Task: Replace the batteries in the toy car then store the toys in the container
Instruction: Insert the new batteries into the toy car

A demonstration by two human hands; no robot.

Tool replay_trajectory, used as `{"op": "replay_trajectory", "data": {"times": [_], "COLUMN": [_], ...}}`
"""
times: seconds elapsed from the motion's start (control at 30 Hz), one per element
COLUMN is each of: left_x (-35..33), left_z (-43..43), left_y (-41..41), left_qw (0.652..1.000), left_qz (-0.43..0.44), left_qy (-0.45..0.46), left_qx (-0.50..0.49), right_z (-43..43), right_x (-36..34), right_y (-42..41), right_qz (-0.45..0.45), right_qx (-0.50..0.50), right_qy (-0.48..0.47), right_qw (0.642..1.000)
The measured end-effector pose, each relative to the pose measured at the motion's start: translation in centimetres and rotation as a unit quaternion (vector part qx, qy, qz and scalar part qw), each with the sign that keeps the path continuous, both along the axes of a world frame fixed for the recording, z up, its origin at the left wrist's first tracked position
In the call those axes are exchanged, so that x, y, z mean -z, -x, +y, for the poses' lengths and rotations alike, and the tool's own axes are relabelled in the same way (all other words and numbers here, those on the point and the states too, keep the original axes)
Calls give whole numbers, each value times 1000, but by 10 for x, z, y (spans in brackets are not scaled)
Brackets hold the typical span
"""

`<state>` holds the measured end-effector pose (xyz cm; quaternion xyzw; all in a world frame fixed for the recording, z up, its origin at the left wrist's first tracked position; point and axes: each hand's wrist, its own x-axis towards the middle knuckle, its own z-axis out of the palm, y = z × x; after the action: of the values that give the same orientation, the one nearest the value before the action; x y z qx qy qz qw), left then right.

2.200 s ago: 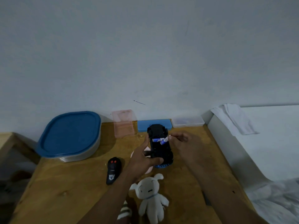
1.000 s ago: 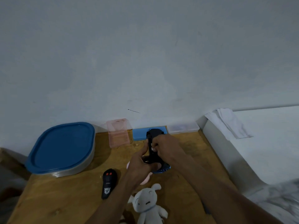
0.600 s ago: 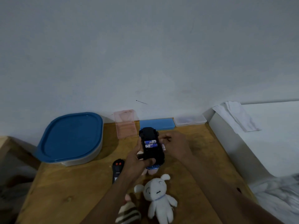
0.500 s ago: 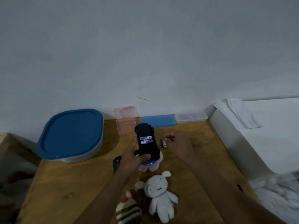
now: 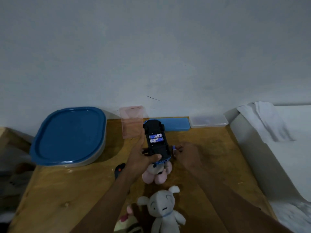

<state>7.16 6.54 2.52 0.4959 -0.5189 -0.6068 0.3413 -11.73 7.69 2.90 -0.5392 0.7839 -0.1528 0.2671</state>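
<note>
Both bare hands are raised in front, each closed around something.

The left hand [image 5: 139, 159] grips the upturned toy car [image 5: 156, 140], with the thumb curled across its near end, the fingers running up its left side, and the forearm reaching in from below. The right hand [image 5: 189, 155], just beside the car's right flank, pinches a small battery [image 5: 174, 148] in curled fingertips, its forearm entering from the lower right.

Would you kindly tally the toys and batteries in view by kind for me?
Batteries: 3 (upper seated battery, lower seated battery, loose battery)
Plush toys: 3 (pink plush, white plush, striped plush)
Toy car: 1
Remote control: 1
Total: 8
</note>
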Motion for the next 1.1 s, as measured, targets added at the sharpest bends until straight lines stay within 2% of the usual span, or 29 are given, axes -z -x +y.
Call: {"op": "replay_trajectory", "data": {"times": [0.17, 0.33, 0.47, 0.53, 0.73, 0.93, 1.0, 1.1], "left_x": [8, 10, 8, 5, -12, -31, -35, -39], "left_z": [-12, -15, -16, -14, -2, 17, 24, 37], "left_y": [8, 14, 15, 15, 14, 19, 22, 28], "left_qw": [1000, 999, 1000, 999, 1000, 999, 998, 997], "left_qz": [-2, 10, -3, -2, 12, 36, 43, 58], "left_qy": [-9, -24, -22, -25, -2, 29, 29, 13], "left_qx": [-18, -22, -21, -20, -3, 28, 38, 47], "right_z": [-18, -25, -25, -23, -1, 36, 51, 68], "right_x": [12, 8, 7, 5, -23, -75, -89, -101], "right_y": [5, 9, 11, 11, 19, 27, 26, 24], "right_qz": [22, 38, 15, -25, -144, -268, -293, -295], "right_qx": [-12, -38, -30, -9, 113, 222, 242, 249], "right_qy": [-51, -54, -62, -58, 23, 162, 202, 218], "right_qw": [998, 997, 997, 998, 983, 923, 903, 897]}}
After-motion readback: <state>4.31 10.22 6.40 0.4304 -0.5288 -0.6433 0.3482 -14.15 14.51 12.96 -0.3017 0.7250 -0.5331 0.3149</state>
